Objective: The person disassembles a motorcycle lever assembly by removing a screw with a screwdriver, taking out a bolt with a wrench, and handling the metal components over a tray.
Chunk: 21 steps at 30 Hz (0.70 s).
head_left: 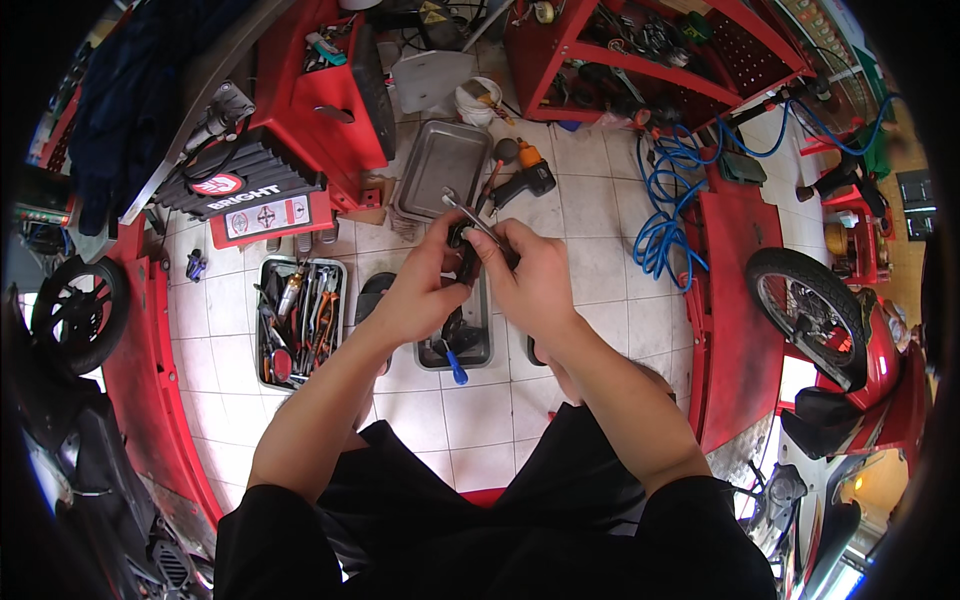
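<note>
Both my hands are raised in the middle, close together above a metal tray [484,352]. My right hand [535,280] is closed around a silver wrench [478,217], whose head points up and to the left. In my left hand [425,290], the curled fingers grip a small dark part [467,264]. The wrench lies across or just above this part; my fingers hide whether they touch. Below, the tray holds dark parts [462,333], and a blue-handled screwdriver [456,367] sticks out over its near rim.
A tray of hand tools [300,320] sits to the left. Ahead lie a shallow metal tray [445,165], a black and orange power tool [525,182] and a white bucket [478,102]. A coiled blue hose [660,225] is at right. Red lift platforms [740,310] flank both sides.
</note>
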Each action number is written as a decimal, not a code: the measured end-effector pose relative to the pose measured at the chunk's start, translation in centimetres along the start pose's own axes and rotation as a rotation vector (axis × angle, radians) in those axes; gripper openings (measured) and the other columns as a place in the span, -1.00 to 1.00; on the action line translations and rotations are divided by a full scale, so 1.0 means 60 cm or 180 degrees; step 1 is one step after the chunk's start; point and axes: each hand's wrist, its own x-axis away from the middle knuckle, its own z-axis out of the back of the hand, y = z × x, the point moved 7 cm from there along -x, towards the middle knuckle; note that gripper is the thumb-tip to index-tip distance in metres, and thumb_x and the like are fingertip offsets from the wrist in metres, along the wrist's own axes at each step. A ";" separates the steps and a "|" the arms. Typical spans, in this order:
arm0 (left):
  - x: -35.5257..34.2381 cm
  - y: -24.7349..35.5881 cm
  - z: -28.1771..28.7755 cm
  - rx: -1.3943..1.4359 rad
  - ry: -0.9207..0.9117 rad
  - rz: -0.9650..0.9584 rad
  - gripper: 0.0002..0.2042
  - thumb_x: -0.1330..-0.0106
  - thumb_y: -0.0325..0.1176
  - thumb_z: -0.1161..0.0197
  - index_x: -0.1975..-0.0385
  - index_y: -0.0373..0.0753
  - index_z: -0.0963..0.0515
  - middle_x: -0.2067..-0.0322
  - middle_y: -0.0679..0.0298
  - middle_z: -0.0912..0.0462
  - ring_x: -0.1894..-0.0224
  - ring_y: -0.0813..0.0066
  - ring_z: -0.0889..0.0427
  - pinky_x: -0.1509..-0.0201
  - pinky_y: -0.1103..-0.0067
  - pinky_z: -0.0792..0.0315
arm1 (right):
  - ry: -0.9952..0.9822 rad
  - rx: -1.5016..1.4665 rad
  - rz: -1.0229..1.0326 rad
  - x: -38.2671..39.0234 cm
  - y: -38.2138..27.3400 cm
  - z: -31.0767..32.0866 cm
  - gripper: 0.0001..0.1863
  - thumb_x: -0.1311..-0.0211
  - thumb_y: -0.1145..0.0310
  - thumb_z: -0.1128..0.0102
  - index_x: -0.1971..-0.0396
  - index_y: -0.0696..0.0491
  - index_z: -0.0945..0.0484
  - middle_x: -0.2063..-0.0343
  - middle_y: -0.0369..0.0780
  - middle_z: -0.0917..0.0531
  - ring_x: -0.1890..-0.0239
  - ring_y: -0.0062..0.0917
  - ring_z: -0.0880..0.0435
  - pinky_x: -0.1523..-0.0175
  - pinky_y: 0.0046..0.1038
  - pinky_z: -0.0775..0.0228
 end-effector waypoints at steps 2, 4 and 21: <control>-0.002 -0.003 0.000 0.0003 0.0007 -0.0040 -0.21 0.00 -0.71 -0.03 -0.35 -0.25 0.01 0.17 0.14 -0.54 0.10 0.48 -0.57 0.16 0.65 -0.40 | 0.0065 -0.0109 0.0121 0.001 -0.001 0.000 -0.73 -0.19 0.28 -0.29 0.31 0.19 -0.51 0.64 -0.10 -0.61 0.63 -0.30 -0.61 0.46 -0.38 -0.41; -0.002 -0.002 -0.002 0.0013 0.0010 -0.0082 -0.21 -0.01 -0.71 -0.02 -0.35 -0.25 0.01 0.17 0.14 -0.54 0.11 0.48 -0.57 0.16 0.65 -0.40 | -0.0027 -0.0368 0.0047 0.004 -0.004 -0.001 -0.70 -0.19 0.24 -0.30 0.36 0.20 -0.53 0.66 -0.11 -0.60 0.66 -0.34 -0.59 0.48 -0.39 -0.40; 0.000 -0.001 -0.002 0.0090 -0.0085 -0.0019 -0.18 -0.01 -0.71 -0.04 -0.38 -0.22 0.02 0.09 0.15 -0.50 0.10 0.48 -0.56 0.16 0.66 -0.41 | -0.0013 0.0020 -0.0048 -0.002 0.012 -0.001 -0.74 -0.12 0.37 -0.35 0.29 0.18 -0.49 0.71 -0.24 -0.55 0.72 -0.62 -0.44 0.56 -0.53 -0.25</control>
